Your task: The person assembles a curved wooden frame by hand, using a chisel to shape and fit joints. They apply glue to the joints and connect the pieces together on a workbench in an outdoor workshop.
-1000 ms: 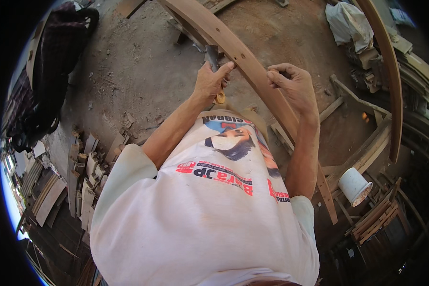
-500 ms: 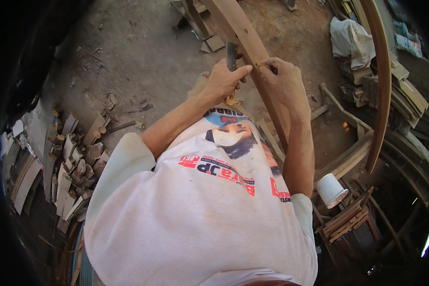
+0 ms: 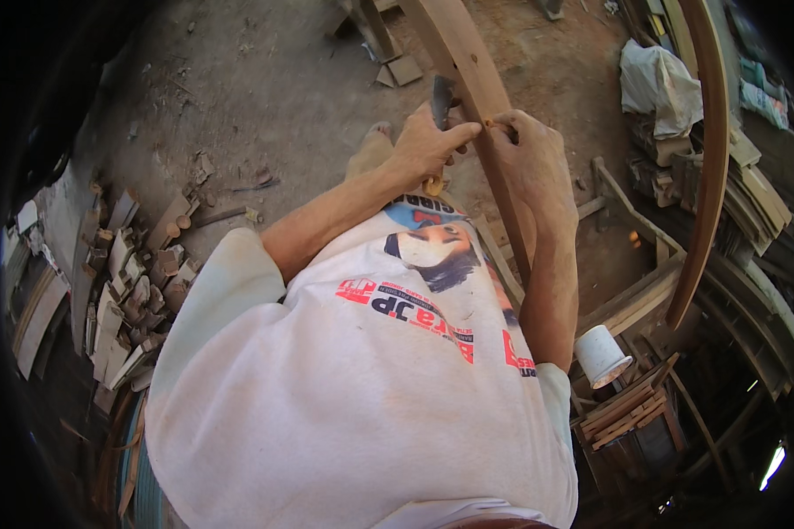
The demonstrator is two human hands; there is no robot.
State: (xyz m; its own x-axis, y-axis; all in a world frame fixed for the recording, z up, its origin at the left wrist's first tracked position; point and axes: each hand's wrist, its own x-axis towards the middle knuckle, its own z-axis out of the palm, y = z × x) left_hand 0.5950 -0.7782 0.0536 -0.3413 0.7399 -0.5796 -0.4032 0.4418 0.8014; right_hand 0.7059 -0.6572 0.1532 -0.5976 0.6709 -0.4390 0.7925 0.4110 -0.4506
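Note:
A long, curved wooden beam (image 3: 475, 72) runs from the far edge down past my right forearm. My left hand (image 3: 428, 141) is closed around a dark-bladed tool (image 3: 441, 99) with a wooden handle. Its blade points away from me beside the beam's left edge, and the left thumb reaches toward that edge. On the beam, my right hand (image 3: 529, 150) pinches a small orange-brown piece (image 3: 490, 124) between thumb and fingertips. What this piece is cannot be made out. A small dark hole shows in the beam farther up.
Wood offcuts (image 3: 132, 300) lie heaped on the left. At right are another curved beam (image 3: 710, 167), a white sack (image 3: 657, 88) over stacked boards, and a white bucket (image 3: 602, 357) near some wooden slats (image 3: 626, 416). A timber frame (image 3: 635, 207) stands beyond my right forearm.
The whole view has shifted slightly. Both hands stay at nearly the same spot on the beam, with the left still around the tool and the right still pinching.

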